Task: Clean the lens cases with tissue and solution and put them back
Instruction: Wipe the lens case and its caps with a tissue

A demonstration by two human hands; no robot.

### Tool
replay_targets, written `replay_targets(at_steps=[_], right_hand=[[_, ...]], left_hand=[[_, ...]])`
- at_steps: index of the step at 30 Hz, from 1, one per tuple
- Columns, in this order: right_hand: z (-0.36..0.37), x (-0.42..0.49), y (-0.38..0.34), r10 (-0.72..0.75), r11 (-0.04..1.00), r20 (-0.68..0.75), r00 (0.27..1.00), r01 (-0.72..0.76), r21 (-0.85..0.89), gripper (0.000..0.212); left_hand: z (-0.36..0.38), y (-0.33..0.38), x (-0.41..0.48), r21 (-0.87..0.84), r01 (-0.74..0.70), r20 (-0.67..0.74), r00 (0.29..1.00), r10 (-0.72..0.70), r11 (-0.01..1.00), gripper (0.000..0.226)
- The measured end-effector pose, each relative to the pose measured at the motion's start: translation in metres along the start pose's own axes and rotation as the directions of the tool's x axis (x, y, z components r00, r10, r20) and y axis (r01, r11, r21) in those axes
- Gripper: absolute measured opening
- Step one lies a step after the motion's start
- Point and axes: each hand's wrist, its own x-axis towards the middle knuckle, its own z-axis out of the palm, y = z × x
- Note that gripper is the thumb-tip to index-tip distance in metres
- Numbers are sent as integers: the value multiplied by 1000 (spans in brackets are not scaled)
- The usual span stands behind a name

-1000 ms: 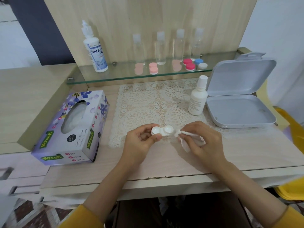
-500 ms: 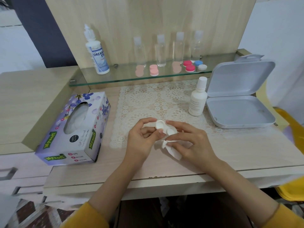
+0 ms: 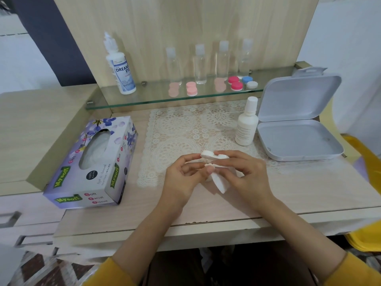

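A white double lens case is held over the lace mat between both hands. My left hand grips its left side from below. My right hand presses a folded white tissue against the case's underside, and a corner of the tissue hangs down between the hands. A white solution bottle stands upright on the mat to the right. On the glass shelf lie a pink lens case, a red one and a blue-and-white one.
A floral tissue box lies at the left. An open grey hinged box sits at the right. A tall solution bottle and several clear bottles stand on the shelf. The table's front edge is just below my wrists.
My right hand has brought the tissue from beside the case to under it. The case has tilted and turned in my left hand. Both hands stay over the mat's front edge.
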Motion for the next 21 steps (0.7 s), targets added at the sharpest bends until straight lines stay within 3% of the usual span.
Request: replay_targets(at_steps=[7,11,13,15,18,21], right_hand=[[0,0,-8,147,980,24,989,-149,130,28],[-3,0,-12,259,945,65,964,-267,191,30],[-7,2,-13,320,915,91,943,-332,228,24],[-11,4,-12,343,894,128,931,-365,260,8],[-15,7,-13,380,861,191,905,-421,285,32],[-16,9,-13,409,842,234,882,-464,277,33]], left_hand=[[2,-3,-4,58,-81,1,997,81,995,20],[-2,-3,-4,60,-118,-11,993,118,991,14],[-4,-2,-3,25,-93,-25,995,94,995,3],[-7,0,-2,-7,-59,-37,998,58,998,8],[-11,5,-1,5,-61,-2,998,61,998,7],[-13,10,1,16,-39,35,999,39,999,5]])
